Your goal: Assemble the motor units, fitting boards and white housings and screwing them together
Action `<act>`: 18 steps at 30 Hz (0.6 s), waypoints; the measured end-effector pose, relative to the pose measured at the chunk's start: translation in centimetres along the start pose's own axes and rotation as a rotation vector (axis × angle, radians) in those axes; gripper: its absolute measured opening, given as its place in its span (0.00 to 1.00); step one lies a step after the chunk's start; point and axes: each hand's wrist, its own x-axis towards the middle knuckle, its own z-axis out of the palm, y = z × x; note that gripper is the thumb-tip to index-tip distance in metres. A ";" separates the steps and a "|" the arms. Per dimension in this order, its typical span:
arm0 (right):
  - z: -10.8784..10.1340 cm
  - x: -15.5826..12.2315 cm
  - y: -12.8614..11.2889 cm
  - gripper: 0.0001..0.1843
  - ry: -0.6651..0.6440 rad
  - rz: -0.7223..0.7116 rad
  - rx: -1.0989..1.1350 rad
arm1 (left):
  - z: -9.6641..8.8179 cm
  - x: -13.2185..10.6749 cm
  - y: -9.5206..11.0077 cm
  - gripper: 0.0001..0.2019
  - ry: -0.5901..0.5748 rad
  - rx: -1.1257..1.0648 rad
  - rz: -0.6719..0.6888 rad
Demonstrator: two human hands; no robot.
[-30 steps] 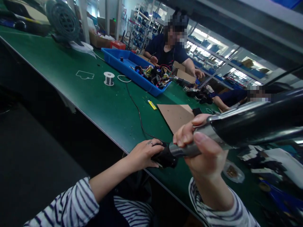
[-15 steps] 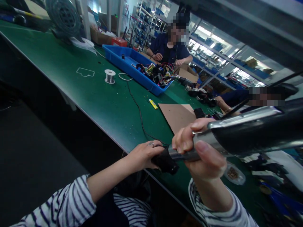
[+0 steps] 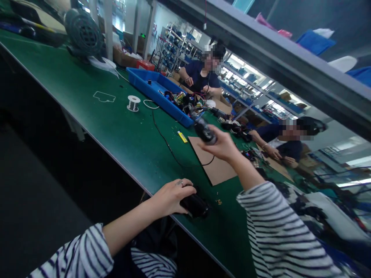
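Observation:
My left hand [image 3: 171, 195], with a ring on one finger, is closed around a black cylindrical part [image 3: 197, 205] near the front edge of the green table [image 3: 121, 131]. My right hand [image 3: 220, 143] is raised over a flat piece of cardboard [image 3: 216, 170] and grips a short dark cylindrical piece [image 3: 205, 131]. Motion blurs that piece, so its kind is unclear; its far end points at the blue tray [image 3: 156, 90]. A thin black cord [image 3: 165, 135] runs across the table and over the cardboard.
Several wired parts [image 3: 185, 101] lie in the tray. Left of it stand a solder spool [image 3: 133, 103] and a green blower [image 3: 84, 33]. A yellow strip [image 3: 182, 137] lies beside the cardboard, small brass bits [image 3: 219, 201] before it. Two co-workers [image 3: 203, 75] sit across the table.
The large silver-and-black tube that my right hand gripped has left the view. My right hand has moved up and away, now holding a smaller dark piece. My left hand keeps the black part.

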 end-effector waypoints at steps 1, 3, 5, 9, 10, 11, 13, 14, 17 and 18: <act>1.7 0.1 1.2 0.31 -0.221 0.030 -0.134 | 0.1 0.0 0.0 0.26 0.005 0.004 0.004; 4.8 -0.1 3.2 0.34 -0.361 0.050 -0.190 | 0.1 0.0 0.0 0.27 0.010 0.003 0.014; 6.6 -0.7 4.5 0.33 -0.424 0.070 -0.197 | 0.2 -0.1 -0.1 0.27 0.005 -0.004 0.022; 5.5 -3.6 4.2 0.28 -0.348 0.090 -0.164 | -0.1 -0.2 -0.2 0.28 -0.014 -0.053 0.006; 4.5 -4.9 3.7 0.28 -0.311 0.085 -0.126 | -0.2 -0.1 -0.3 0.28 -0.010 -0.091 -0.020; 3.5 -6.3 2.9 0.27 -0.284 0.078 -0.083 | -0.4 0.0 -0.3 0.29 0.010 -0.142 -0.061; 1.5 -9.7 1.1 0.27 -0.212 0.058 0.186 | -0.9 0.4 -0.2 0.28 0.085 -0.302 -0.184; 0.8 -11.5 0.2 0.31 -0.190 0.069 0.372 | -1.1 0.6 -0.1 0.29 0.120 -0.430 -0.253; -0.1 -16.1 -2.2 0.51 -0.180 0.177 0.544 | -1.3 1.1 0.3 0.31 0.085 -0.959 -0.407; -0.1 -17.1 -2.8 0.50 -0.163 0.204 0.512 | -1.2 1.1 0.5 0.32 0.039 -1.126 -0.426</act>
